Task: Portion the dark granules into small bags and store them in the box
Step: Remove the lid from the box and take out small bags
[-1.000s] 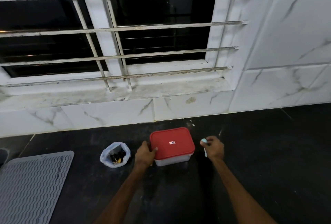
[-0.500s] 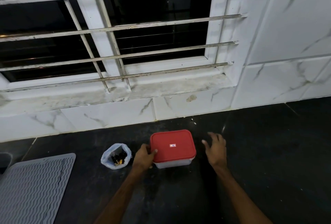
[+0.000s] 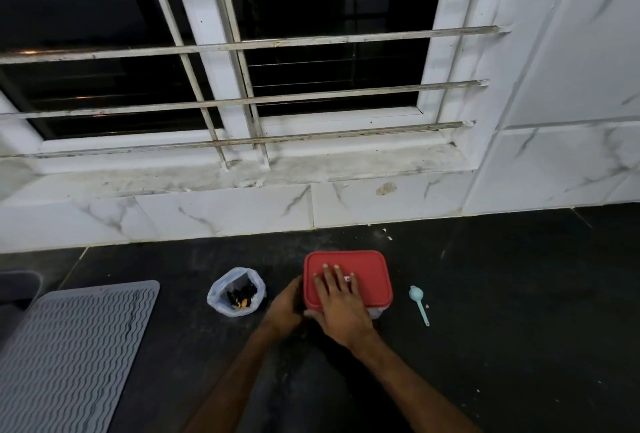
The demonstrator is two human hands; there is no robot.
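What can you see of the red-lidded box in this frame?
The box is a rectangular, rounded-cornered container with a translucent plastic base and a red lid bearing a small label. It sits closed on the dark counter. The right hand lies flat on the lid; the left hand touches its left side.

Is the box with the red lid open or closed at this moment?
Closed. The red lid sits flat on the box, and the right hand lies spread on top.

A single head-worn wide-angle camera looks forward and down over the dark stone bench [image 3: 502,311], facing the white-barred window [image 3: 242,69]; outstretched forearms enter from the bottom edge.
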